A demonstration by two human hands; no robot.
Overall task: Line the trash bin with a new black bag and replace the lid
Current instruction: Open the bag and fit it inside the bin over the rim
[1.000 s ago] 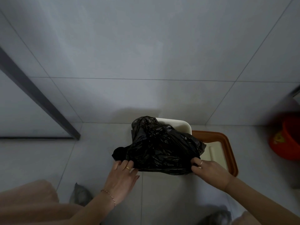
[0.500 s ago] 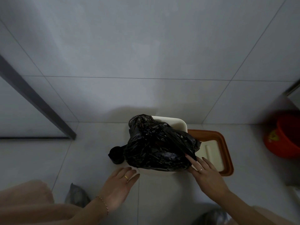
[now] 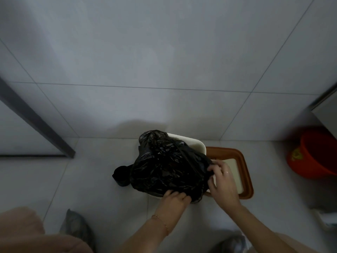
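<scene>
A crumpled black bag (image 3: 167,167) lies bunched over the top of a white bin (image 3: 193,143) standing on the floor against the tiled wall. Only the bin's far right rim shows. My left hand (image 3: 176,199) grips the bag's near edge at the bin's front. My right hand (image 3: 221,177) pinches the bag's right edge with curled fingers. The lid (image 3: 242,172), brown-rimmed with a cream centre, lies flat on the floor just right of the bin, partly behind my right hand.
A black roll (image 3: 121,177) sits on the floor by the bin's left side. An orange bucket (image 3: 313,156) stands at the far right. A dark door frame (image 3: 36,121) runs down the left. My slippers (image 3: 76,225) are near the bottom edge.
Both hands went back onto the bag: the left moved right to its near edge and took hold, the right curled its fingers onto the right edge.
</scene>
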